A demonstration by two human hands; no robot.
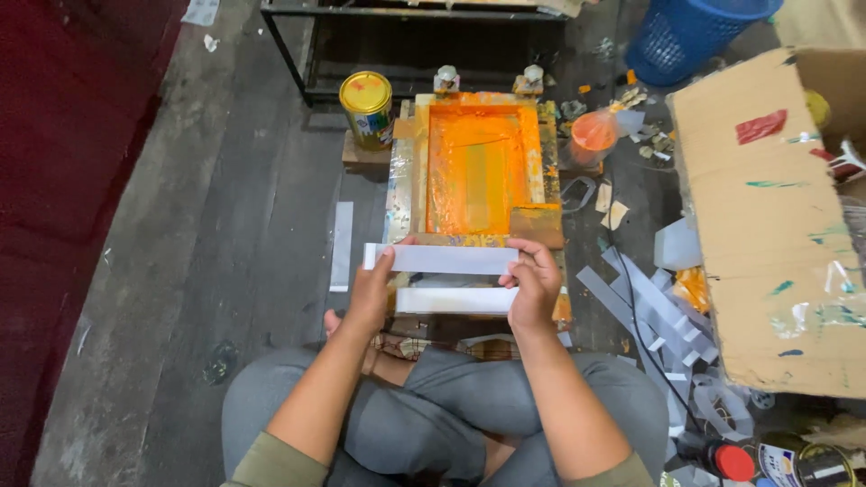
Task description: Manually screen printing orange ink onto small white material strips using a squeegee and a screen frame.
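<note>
Left hand (pixel 372 293) and right hand (pixel 534 284) pinching ends of white paper strip (pixel 444 259) | held level above orange screen-printing frame (pixel 476 171) | advisable: keep taut, square to frame edge, clear of wet ink.

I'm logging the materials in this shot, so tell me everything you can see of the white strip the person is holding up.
The white strip is a long, narrow, flat band that looks like paper or thin plastic, plain and unmarked. It lies level, crosswise, held above the near edge of the orange-inked screen frame. The left hand pinches its left end and the right hand its right end. A similar white strip lies just below it, between the hands.
</note>
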